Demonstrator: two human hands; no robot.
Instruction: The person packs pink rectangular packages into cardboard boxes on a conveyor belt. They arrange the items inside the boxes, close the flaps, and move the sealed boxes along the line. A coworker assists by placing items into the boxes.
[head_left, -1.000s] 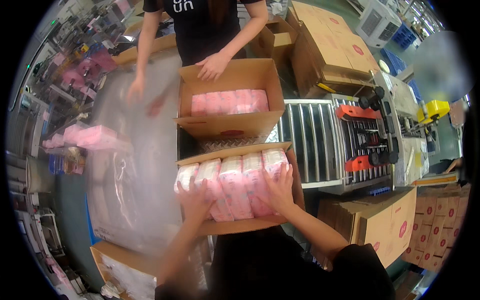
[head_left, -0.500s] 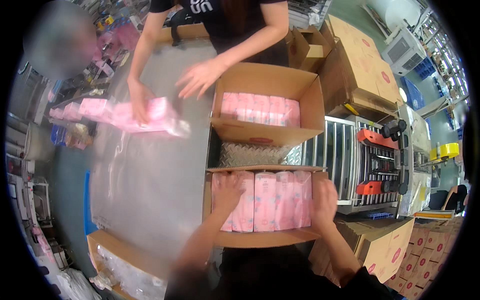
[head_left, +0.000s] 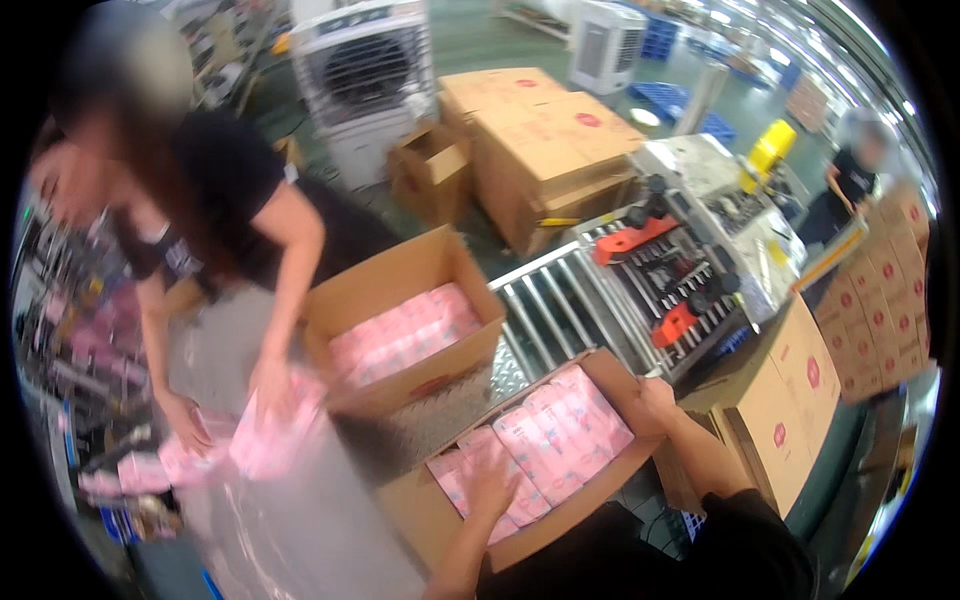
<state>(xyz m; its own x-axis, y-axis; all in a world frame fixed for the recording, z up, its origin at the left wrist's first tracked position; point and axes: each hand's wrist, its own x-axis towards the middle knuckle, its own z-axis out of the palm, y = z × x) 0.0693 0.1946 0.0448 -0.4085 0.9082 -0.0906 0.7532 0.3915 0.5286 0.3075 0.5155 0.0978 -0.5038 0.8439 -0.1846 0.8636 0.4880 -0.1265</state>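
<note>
The near cardboard box (head_left: 580,518) stands open in front of me, packed with a row of pink plastic-wrapped packs (head_left: 562,440). My left hand (head_left: 492,484) lies over the packs at the left end of the row, fingers stretched out; slight blur softens it. At the box's right end, my right hand (head_left: 654,402) grips the upper edge of the wall, its fingertips partly hidden. Just beyond is a second open cardboard box (head_left: 420,388), with similar pink packs low inside. Across the table, a co-worker's two hands touch more pink packs (head_left: 268,440).
The grey table (head_left: 290,520) lies to my left. A roller conveyor (head_left: 560,300) leads right to a machine with red-orange arms (head_left: 635,240). Stacked cartons (head_left: 550,135) stand behind it, and flat cartons (head_left: 775,410) lean at my right. Another person stands far right.
The view has swung right, so the boxes appear tilted. My left hand stays over the packs and my right at the box's end. The co-worker now has both hands at the packs.
</note>
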